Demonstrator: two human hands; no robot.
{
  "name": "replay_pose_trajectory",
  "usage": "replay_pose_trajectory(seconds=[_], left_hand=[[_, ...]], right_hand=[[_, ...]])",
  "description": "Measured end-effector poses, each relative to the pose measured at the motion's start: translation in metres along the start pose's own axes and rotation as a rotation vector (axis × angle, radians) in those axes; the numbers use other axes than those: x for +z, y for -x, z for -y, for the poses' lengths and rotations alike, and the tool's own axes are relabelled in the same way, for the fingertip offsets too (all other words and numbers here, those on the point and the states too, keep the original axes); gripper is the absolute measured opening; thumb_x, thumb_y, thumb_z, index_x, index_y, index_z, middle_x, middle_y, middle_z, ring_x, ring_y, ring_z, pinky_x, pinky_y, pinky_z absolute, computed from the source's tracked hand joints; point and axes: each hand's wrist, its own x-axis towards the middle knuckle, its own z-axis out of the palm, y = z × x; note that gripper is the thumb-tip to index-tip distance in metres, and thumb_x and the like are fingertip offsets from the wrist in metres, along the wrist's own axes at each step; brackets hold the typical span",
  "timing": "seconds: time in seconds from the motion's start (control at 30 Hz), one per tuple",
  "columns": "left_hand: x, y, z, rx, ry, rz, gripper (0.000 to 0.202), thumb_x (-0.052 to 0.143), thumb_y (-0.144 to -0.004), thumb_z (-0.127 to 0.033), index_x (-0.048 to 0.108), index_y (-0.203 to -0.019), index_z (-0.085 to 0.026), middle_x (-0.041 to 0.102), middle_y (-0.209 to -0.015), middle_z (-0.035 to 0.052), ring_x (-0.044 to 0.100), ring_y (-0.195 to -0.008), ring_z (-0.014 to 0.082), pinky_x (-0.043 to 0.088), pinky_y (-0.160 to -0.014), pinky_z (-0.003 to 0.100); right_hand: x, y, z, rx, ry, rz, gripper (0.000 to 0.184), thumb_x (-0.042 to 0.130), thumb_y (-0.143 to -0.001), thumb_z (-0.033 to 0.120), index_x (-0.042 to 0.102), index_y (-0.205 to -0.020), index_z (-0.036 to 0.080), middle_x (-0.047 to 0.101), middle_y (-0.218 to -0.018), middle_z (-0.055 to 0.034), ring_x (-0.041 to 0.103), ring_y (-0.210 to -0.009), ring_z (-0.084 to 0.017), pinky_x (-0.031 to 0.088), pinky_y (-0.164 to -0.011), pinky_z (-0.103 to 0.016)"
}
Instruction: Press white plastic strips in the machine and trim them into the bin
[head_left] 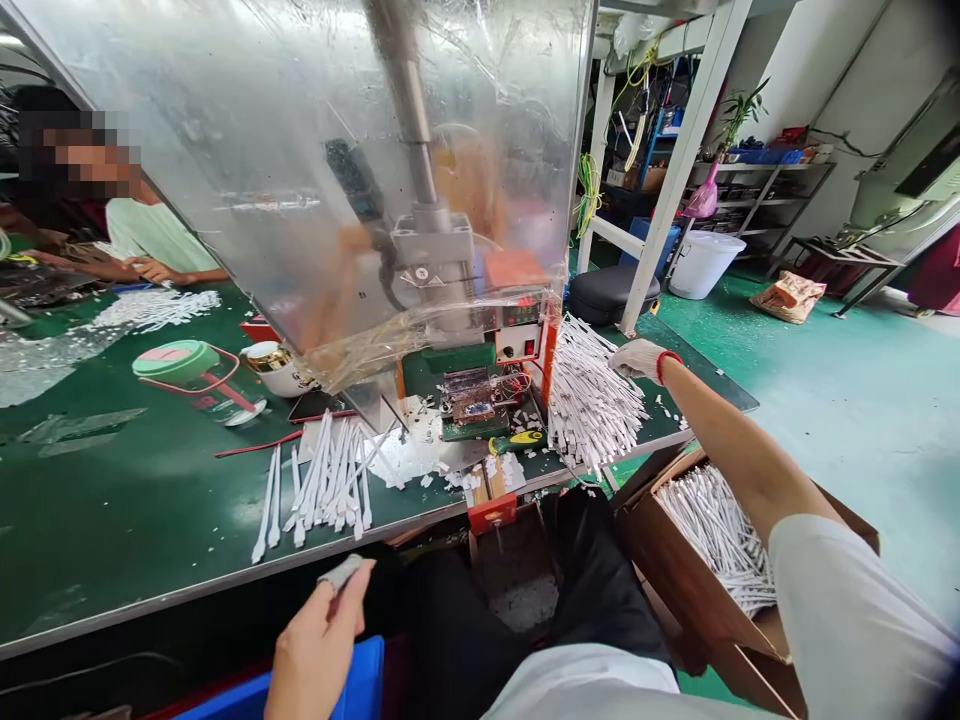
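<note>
We are resting our white-gloved right hand (637,358) on the heap of thin white plastic strips (589,405), kept handy at right; we cannot tell its grip. Our bare left hand (319,645) is hovering near, fingertips pressed together, empty.

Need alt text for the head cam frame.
Gloved right hand touches a heap of white strips beside a benchtop press behind clear plastic on a green table. Bare left hand hovers below the table edge, above a blue bin.
</note>
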Motion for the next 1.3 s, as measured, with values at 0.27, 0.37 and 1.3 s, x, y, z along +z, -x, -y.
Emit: replay_pose_trajectory(seconds=[0.27,0.37,1.3], left_hand=[[0.086,0.063,-0.097,0.237,0.37,0.623,0.055,0.048,-0.089,-0.064,0.067,-0.104,-0.015,0.061,-0.068,0.001,0.057,-0.055,0.0136,0.042,-0.052,0.024],[0.107,0.064,-0.139,0.441,0.295,0.54,0.042,0.048,-0.093,-0.055,0.065,-0.087,-0.018,0.068,-0.074,0.0056,0.064,-0.064,0.0172,0.046,-0.061,0.026],[0.109,0.075,-0.092,0.044,0.706,0.652,0.045,0.063,-0.087,-0.049,0.068,-0.104,-0.008,0.073,-0.073,0.0091,0.073,-0.063,0.0198,0.055,-0.057,0.025]], right_hand=[[0.016,0.13,0.01,0.036,-0.465,0.502,0.036,0.084,-0.07,0.036,0.062,-0.087,0.013,0.063,-0.072,-0.0043,0.054,-0.051,-0.008,0.044,-0.044,-0.017],[0.049,0.194,0.007,0.024,-0.465,0.607,0.035,0.081,-0.071,0.039,0.059,-0.083,0.015,0.058,-0.061,0.0005,0.052,-0.046,-0.009,0.041,-0.041,-0.017],[0.117,0.252,0.029,-0.073,-0.26,0.591,0.02,0.067,-0.08,0.036,0.066,-0.087,0.016,0.064,-0.068,-0.0014,0.06,-0.057,-0.013,0.051,-0.052,-0.021]])
